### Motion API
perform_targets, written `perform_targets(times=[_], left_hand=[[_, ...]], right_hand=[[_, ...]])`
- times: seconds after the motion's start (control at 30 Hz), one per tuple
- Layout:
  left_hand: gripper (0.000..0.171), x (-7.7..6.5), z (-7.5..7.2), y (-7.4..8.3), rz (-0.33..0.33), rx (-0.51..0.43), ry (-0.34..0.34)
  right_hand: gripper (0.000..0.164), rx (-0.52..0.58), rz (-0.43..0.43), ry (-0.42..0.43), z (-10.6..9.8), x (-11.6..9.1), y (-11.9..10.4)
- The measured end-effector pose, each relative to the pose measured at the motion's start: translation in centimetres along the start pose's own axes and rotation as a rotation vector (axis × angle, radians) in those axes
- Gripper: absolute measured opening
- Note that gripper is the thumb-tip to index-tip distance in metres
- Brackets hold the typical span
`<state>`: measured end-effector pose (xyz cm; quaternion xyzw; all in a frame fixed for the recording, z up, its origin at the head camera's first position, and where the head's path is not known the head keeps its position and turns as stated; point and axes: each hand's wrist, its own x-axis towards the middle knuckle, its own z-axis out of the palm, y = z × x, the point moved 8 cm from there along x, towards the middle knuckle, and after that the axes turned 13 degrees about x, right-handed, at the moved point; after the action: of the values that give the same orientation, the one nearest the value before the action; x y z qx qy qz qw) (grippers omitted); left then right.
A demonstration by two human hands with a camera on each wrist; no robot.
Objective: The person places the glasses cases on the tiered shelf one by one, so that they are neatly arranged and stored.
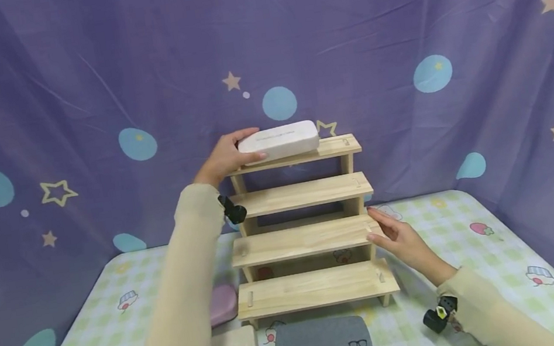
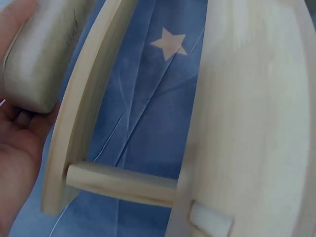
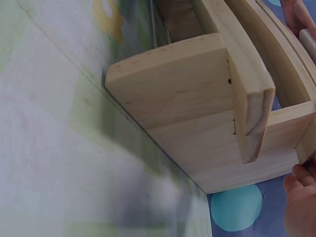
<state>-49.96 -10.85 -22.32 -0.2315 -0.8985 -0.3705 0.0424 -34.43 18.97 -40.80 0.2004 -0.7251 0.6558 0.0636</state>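
White case [image 1: 280, 140] is up at the left part of the top shelf [image 1: 339, 145] of the wooden rack [image 1: 308, 241]; can't tell if its underside fully touches the wood. My left hand [image 1: 224, 158] has it by the left end, grip closed, thumb on the front face, fingers over the back. So the case runs off to the right of that grip, long axis roughly along the shelf, right end a touch higher. Left is the near hand; right hand [image 1: 405, 242] is lower and well apart, thumb and fingers holding the right end of the second shelf up. Left arm reaches forward and high past the rack's left side; right forearm slants in from the lower right, over the bench [image 1: 93, 323]. Grey case [image 1: 319, 344] lies in front of the rack.
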Motion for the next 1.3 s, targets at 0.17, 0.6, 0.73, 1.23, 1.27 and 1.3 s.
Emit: perform_targets(times=[0.17, 0.6, 0.73, 1.23, 1.27, 1.3], left_hand=[[0.073, 0.6, 0.5, -0.1, 0.003, 0.028, -0.019], [0.075, 0.8, 1.2, -0.1, 0.005, 0.019, -0.059], [0.073, 0.3, 1.2, 1.1, -0.002, 0.053, -0.079], [0.084, 0.2, 1.0, 0.2, 0.027, 0.043, -0.111], [0.084, 0.1, 0.9, 0.1, 0.031, 0.03, -0.11], [0.084, -0.1, 0.7, 0.0, 0.035, 0.022, -0.107]], right_hand=[[0.066, 0.024, 0.004, 0.012, 0.0, 0.0, 0.0], [0.066, 0.013, 0.007, 0.001, 0.1, 0.2, -0.2], [0.066, 0.027, 0.015, -0.001, 0.1, 0.2, -0.2], [0.064, 0.065, 0.0, 0.001, 0.4, 0.1, -0.5], [0.065, 0.07, 0.0, 0.002, 0.4, 0.1, -0.4], [0.065, 0.075, -0.002, 0.002, 0.3, 0.1, -0.4]])
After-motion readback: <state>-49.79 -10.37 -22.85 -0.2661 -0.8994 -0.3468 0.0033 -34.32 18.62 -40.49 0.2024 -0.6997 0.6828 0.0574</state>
